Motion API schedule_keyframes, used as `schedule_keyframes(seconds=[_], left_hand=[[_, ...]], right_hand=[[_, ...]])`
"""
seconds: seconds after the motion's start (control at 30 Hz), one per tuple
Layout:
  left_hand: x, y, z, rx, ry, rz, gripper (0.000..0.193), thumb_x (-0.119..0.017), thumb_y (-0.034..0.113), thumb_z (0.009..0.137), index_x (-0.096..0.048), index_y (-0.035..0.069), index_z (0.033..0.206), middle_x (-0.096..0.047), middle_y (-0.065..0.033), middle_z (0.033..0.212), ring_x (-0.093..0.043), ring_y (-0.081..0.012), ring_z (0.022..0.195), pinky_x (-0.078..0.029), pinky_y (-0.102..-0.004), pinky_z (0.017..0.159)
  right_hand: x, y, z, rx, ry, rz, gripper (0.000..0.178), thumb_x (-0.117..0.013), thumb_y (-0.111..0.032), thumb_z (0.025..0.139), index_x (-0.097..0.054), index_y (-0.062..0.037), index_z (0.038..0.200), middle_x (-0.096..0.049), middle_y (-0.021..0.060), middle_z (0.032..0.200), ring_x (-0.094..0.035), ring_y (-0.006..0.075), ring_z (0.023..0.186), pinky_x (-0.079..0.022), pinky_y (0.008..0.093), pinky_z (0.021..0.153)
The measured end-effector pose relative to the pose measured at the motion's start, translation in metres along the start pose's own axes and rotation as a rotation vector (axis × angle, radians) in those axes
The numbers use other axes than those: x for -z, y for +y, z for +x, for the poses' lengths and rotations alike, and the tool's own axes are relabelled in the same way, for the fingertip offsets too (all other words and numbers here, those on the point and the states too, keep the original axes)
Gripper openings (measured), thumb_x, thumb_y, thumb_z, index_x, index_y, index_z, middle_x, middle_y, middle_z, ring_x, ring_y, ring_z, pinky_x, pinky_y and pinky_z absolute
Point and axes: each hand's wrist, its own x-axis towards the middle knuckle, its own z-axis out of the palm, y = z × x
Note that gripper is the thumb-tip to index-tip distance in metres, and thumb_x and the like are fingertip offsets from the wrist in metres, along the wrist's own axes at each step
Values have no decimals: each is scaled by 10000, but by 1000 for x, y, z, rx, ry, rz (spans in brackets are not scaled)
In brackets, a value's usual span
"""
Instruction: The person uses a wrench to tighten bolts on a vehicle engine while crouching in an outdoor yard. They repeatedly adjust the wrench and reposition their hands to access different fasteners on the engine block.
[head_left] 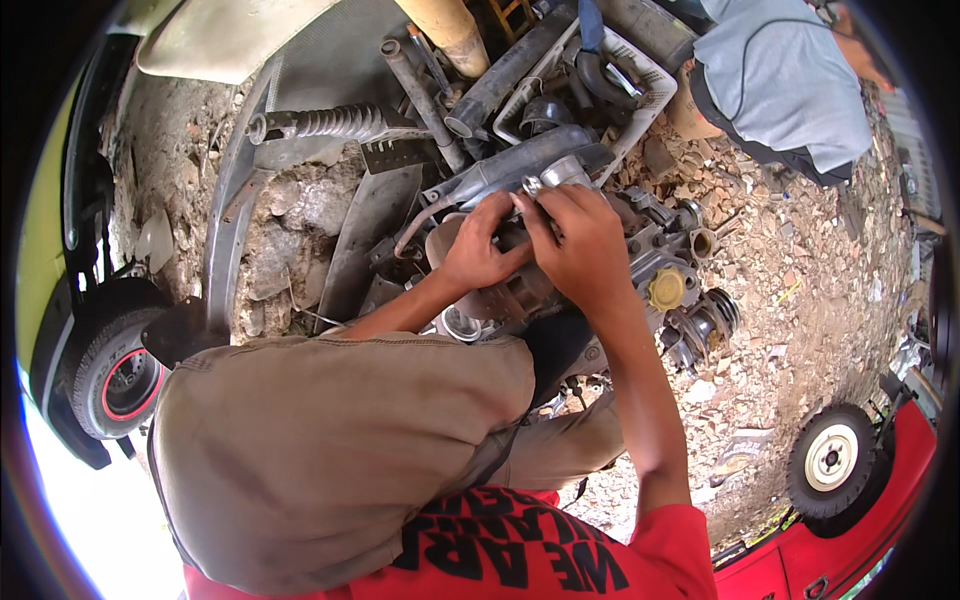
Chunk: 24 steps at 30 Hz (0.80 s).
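Both hands (478, 254) (584, 242), fingers half-curled, meet by a small shiny metal piece (532, 184) above a rusty engine part (518, 298), grip unclear.

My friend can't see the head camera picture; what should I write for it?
A person's left hand and right hand are close together over grimy engine parts, left of a round yellow cap. Stony ground and a red vehicle show on the right.

red shirt (640, 552) — large black capitals | red-ringed tire (95, 372) — pale sidewall letters
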Motion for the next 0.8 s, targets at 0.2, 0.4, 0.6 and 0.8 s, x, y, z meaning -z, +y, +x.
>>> schedule_keyframes(seconds=[0.2,0.4,0.6,0.8], left_hand=[[-5,5,9,204,-11,-4,390,-757,223,779,-631,-7,1068,-665,-213,1051,-653,-396,974,-520,-441,828],[-4,5,3,288,-62,192,445,-741,351,820,-672,-4,1079,-656,-235,1137,-629,-408,1071,-494,-464,922],[-18,-11,6,6,49,-105,568,-714,334,833,-572,29,1290,-641,-223,1214,-600,-425,1134,-480,-487,940],[-13,-16,3,84,-14,-76,485,-715,318,813,-612,15,1178,-628,-243,1204,-604,-437,1096,-494,-485,896]], right_hand=[[3,-2,9,27,-19,3,199,-735,-169,848,-693,-6,955,-658,131,822,-625,339,792,-483,429,724],[49,-33,30,186,405,75,425,-791,-308,807,-674,-53,1125,-633,135,1044,-612,327,935,-475,417,796],[-41,-14,66,232,286,22,498,-744,-418,844,-625,-73,1184,-571,152,1179,-545,342,1097,-397,461,938],[-20,-10,73,294,250,-82,635,-683,-571,849,-605,-61,1218,-514,149,1257,-472,362,1191,-323,516,1001]])
